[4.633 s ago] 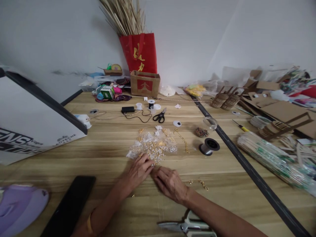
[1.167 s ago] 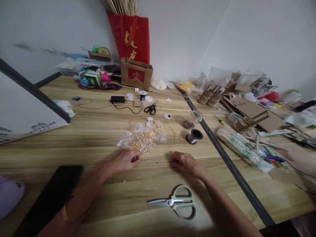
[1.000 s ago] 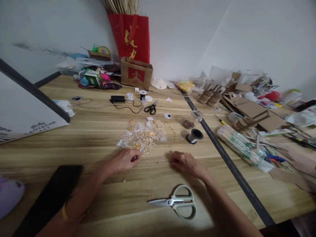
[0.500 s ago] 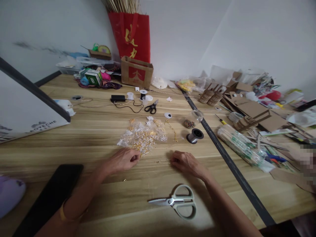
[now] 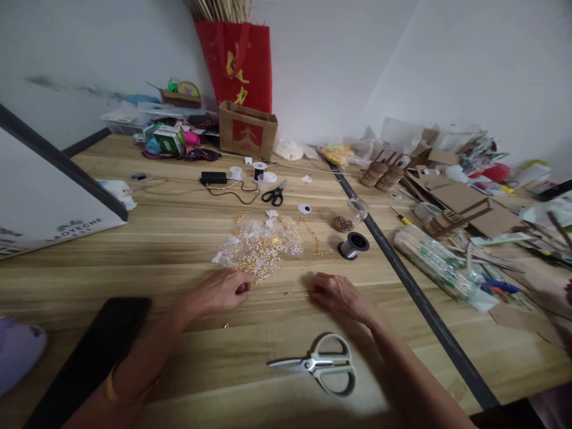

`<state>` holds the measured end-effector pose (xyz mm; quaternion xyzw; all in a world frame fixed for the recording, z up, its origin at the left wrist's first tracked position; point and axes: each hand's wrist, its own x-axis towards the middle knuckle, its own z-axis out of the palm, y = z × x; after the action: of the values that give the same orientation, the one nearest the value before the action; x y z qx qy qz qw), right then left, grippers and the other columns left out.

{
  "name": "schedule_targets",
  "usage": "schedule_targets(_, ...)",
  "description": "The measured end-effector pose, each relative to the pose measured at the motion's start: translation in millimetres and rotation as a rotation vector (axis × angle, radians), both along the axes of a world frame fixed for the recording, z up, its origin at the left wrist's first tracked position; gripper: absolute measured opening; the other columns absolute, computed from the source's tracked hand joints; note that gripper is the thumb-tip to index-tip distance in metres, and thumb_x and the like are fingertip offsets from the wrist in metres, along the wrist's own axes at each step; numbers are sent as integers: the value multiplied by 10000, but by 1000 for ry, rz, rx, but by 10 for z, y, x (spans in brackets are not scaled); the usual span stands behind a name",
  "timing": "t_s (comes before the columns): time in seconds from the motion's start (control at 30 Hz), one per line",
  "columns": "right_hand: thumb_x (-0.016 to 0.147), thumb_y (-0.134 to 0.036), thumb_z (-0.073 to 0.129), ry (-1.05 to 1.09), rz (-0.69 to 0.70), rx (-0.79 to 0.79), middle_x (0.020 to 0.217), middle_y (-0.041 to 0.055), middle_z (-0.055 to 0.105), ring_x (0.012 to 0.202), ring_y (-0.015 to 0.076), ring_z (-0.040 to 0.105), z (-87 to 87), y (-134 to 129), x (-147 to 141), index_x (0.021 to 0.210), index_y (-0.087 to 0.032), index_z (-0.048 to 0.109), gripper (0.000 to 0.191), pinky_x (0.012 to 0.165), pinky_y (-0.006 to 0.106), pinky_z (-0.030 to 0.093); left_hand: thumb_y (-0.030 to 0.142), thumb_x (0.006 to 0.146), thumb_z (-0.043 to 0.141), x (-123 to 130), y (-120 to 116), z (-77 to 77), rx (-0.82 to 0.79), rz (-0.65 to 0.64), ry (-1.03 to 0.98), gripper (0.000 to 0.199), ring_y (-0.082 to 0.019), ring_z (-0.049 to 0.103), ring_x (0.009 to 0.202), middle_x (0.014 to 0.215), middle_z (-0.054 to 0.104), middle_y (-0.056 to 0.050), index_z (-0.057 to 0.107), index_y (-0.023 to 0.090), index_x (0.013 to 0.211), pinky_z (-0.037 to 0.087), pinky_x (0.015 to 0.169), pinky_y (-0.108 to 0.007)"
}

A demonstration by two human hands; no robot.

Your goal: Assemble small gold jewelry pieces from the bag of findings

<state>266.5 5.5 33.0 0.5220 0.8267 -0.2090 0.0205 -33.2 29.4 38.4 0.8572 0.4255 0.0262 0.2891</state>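
Observation:
My left hand [image 5: 224, 290] rests on the wooden table with its fingers curled closed, just below a heap of small gold and clear beads [image 5: 261, 257]. My right hand [image 5: 336, 291] lies across from it, also curled with the fingertips tucked under. Whatever either hand may hold is hidden. Between them lie a few tiny gold findings [image 5: 285, 293]; another small gold piece [image 5: 226, 326] sits below my left hand. Pale-handled scissors [image 5: 333, 364] lie nearer to me, blades pointing left. A thin gold chain [image 5: 316, 238] and a spool of fine wire [image 5: 354, 245] are beyond my right hand.
A black phone-like slab [image 5: 100, 348] lies under my left forearm. Farther back are black-handled scissors [image 5: 274, 195], a clear cup of beads [image 5: 345, 221] and a red bag [image 5: 250, 65]. Bundled sticks [image 5: 431, 262] and cardboard [image 5: 465, 196] crowd the right side, beyond a dark strip [image 5: 415, 292].
Both my hands keep their place and closed shape. At the far right edge, a person's hand has shifted and shows only partly now.

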Motion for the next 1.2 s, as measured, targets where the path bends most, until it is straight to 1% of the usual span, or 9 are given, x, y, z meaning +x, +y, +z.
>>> schedule_targets(0.13,846,-285,538,7,15,8,833,28,613,719,143,556,19,-5,6,819,-184,598,120,619,228,303,130,686,430,2,3,15,-10,7,-8,116,-100,405,529,573,506,27,524,172,631,259,534,-227)
schedule_targets(0.23,858,-323,535,48,18,46,835,25,602,709,138,555,43,-17,-7,835,-185,593,152,612,226,311,126,685,431,10,4,31,-17,7,-8,115,-97,397,523,568,498,30,520,171,628,258,536,-228)
schedule_targets(0.33,877,-291,508,102,28,87,833,25,594,694,127,553,62,-26,-57,840,-185,592,141,608,222,320,127,689,431,18,6,22,-8,5,-10,119,-94,384,513,559,488,33,522,171,626,252,533,-229)
schedule_targets(0.5,868,-198,507,128,101,131,812,19,584,679,112,543,75,-2,-210,813,-178,586,98,594,212,308,133,691,425,19,4,-21,-18,6,-21,127,-95,402,521,572,504,30,537,173,644,256,530,-225)
schedule_targets(0.67,877,-204,507,74,171,131,843,25,588,691,112,546,75,31,-389,834,-178,590,98,584,216,291,134,686,432,7,4,-19,-11,17,-28,122,-99,405,526,563,500,30,533,175,631,248,528,-230)
schedule_targets(0.8,893,-224,484,-2,184,136,863,33,593,725,126,560,16,32,-483,851,-172,591,126,595,226,296,131,684,433,2,5,-6,-13,16,-15,121,-100,385,518,558,493,30,530,177,628,245,526,-233)
schedule_targets(0.9,879,-198,493,-28,168,115,879,35,597,754,130,563,-14,21,-504,866,-174,597,107,620,226,308,129,684,435,5,1,11,-7,14,-8,119,-100,381,518,559,493,29,527,176,627,241,527,-235)
schedule_targets(1.0,875,-192,491,-25,163,95,893,36,600,771,136,562,-2,6,-500,882,-176,598,108,637,227,316,132,690,436,10,-1,26,-11,14,-9,122,-102,382,521,557,489,28,529,178,626,246,534,-237)
schedule_targets(1.2,837,-143,507,39,168,67,869,26,602,751,139,557,23,-5,-472,875,-186,595,105,634,226,316,123,675,438,15,4,24,-33,16,-27,118,-96,376,508,549,479,36,527,176,619,239,521,-232)
